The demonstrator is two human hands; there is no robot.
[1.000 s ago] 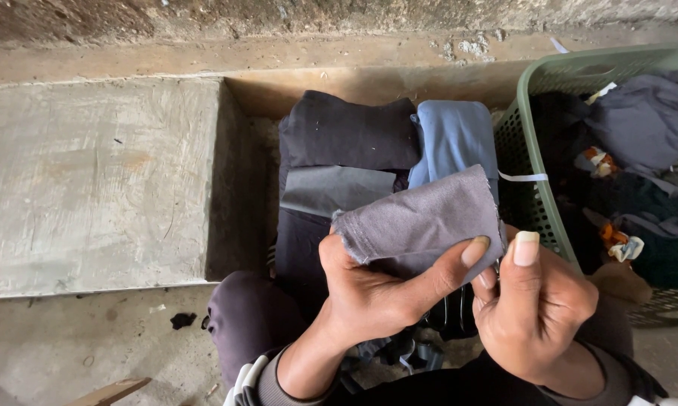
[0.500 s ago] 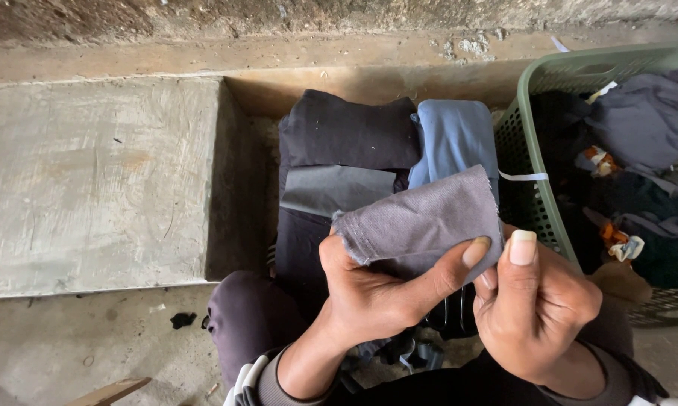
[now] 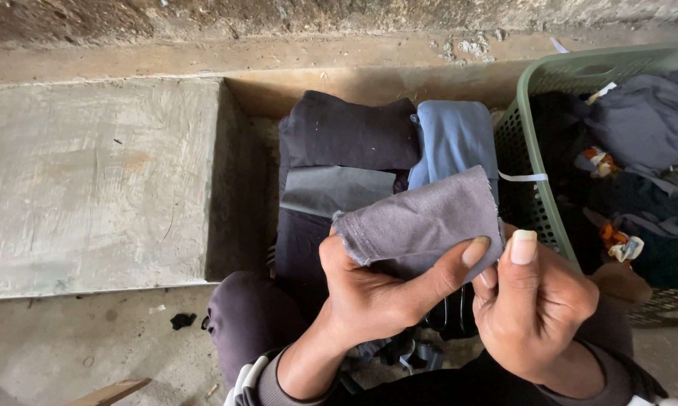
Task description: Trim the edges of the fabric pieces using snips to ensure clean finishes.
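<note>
Hands meet over our lap: our left hand (image 3: 376,293) and right hand (image 3: 534,308) both pinch a folded grey cloth (image 3: 421,222), held above the dark folded clothes (image 3: 350,135), just beside the green laundry basket (image 3: 530,150).

Folded clothes (image 3: 354,150) left of basket (image 3: 530,180) (clothes inside), slab (image 3: 91,180) leftmost

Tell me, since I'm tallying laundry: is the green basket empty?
Not empty. The green basket holds a heap of dark clothes that reaches near its rim.
</note>
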